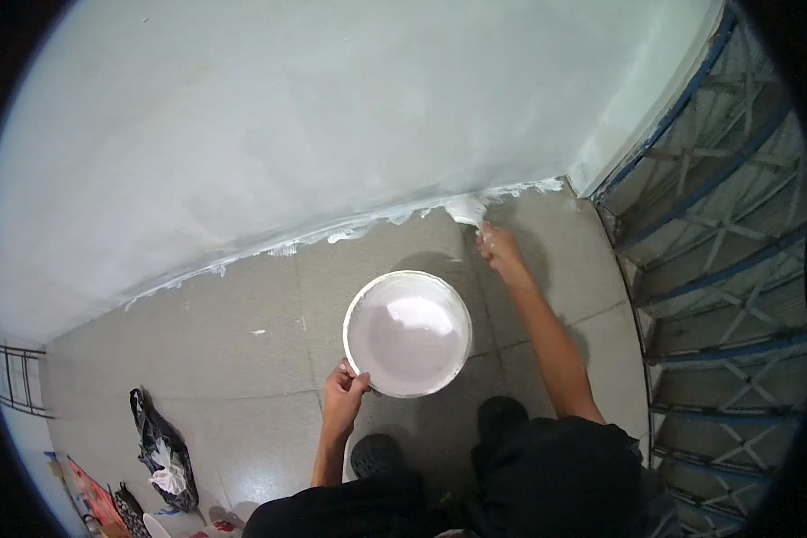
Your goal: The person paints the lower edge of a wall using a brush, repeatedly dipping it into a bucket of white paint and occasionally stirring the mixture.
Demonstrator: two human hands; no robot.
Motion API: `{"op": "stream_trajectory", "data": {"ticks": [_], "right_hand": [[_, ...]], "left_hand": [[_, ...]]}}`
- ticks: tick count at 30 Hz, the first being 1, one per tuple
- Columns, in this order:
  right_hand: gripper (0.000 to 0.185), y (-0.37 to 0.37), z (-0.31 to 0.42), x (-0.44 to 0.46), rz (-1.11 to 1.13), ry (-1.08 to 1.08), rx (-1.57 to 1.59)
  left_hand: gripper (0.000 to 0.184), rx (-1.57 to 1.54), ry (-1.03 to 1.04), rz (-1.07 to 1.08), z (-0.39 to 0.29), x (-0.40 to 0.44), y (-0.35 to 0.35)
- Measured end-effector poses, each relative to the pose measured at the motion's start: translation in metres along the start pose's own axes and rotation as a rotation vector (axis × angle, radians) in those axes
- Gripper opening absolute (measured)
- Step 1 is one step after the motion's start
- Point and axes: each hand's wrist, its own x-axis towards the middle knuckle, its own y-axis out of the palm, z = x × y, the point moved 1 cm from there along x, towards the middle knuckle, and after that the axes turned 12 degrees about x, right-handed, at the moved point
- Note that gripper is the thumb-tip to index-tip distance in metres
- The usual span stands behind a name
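Note:
My left hand point(344, 394) is closed on the rim of a round white paint bucket point(351, 314), at its lower left side. Pale paint point(403, 345) lies inside, with a bright reflection on its surface. Farther forward, my right hand point(500, 247) is wrapped round the handle of a paintbrush point(465, 211). White paint coats the brush head, which touches the foot of the wall point(314, 108) where it meets the floor. Along that joint runs an uneven strip of white paint point(350, 235), smeared onto the tiles.
A folding metal gate point(726, 233) with blue bars stands along the right. On the tiled floor point(242, 359), a black plastic bag point(163, 457) lies at the lower left, near other items at the edge. A dark metal rack point(20, 381) is at far left. My dark shoes point(377, 455) are below the bucket.

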Motion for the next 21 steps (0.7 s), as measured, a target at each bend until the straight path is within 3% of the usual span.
{"op": "stream_trajectory", "data": {"ticks": [6,10,15,17,21], "right_hand": [[0.025,0.028,0.013,0.015,-0.007,0.047,0.038],[0.018,0.030,0.035,0.008,0.064,0.122,0.197],[0.020,0.021,0.046,-0.009,0.180,0.068,0.341],[0.023,0.015,0.047,-0.013,0.206,0.031,0.382],[0.026,0.001,0.059,-0.053,0.246,-0.050,0.338]], "left_hand": [[0.004,-0.003,0.002,-0.010,0.003,0.001,0.000],[0.016,0.062,0.076,0.020,0.016,0.005,-0.006],[0.016,0.044,0.065,0.029,0.006,0.002,-0.001],[0.004,0.016,0.052,0.004,0.001,-0.001,0.001],[0.014,0.023,0.022,-0.059,0.001,-0.006,-0.002]]}}
